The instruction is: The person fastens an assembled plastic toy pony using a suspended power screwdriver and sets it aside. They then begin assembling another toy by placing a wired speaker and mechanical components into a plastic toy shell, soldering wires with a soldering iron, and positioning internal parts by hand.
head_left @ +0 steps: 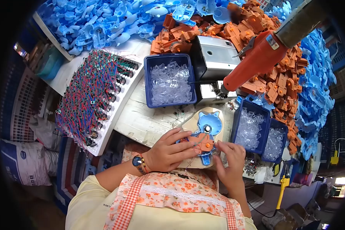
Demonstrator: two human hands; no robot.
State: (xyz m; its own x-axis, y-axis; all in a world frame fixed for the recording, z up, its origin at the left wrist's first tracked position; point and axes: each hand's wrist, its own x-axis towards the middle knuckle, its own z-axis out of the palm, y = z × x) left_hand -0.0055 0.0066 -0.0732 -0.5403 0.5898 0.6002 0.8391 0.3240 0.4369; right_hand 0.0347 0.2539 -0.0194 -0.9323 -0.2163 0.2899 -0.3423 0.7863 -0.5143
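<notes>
A blue plastic animal-shaped toy shell point(214, 122) lies open on a pale wooden fixture board point(193, 122) in front of me. An orange gearbox housing point(207, 144) sits in its body, with a round black-and-white part point(207, 128) above and thin wires along the left side. My left hand point(168, 150) rests from the left, its fingers stretched out over the housing and wires. At the shell's right edge, thumb and forefinger of my right hand point(230, 160) are bent towards each other around a small clear plastic piece point(215, 151), partly hidden.
Blue bins of clear parts stand behind point(146, 84) and right point(234, 132). A red electric screwdriver point(253, 59) hangs over a metal screw feeder point(214, 57). Wired components fill a white foam tray point(113, 115) leftward. Orange housings point(272, 82) and blue shells point(103, 23) are heaped behind.
</notes>
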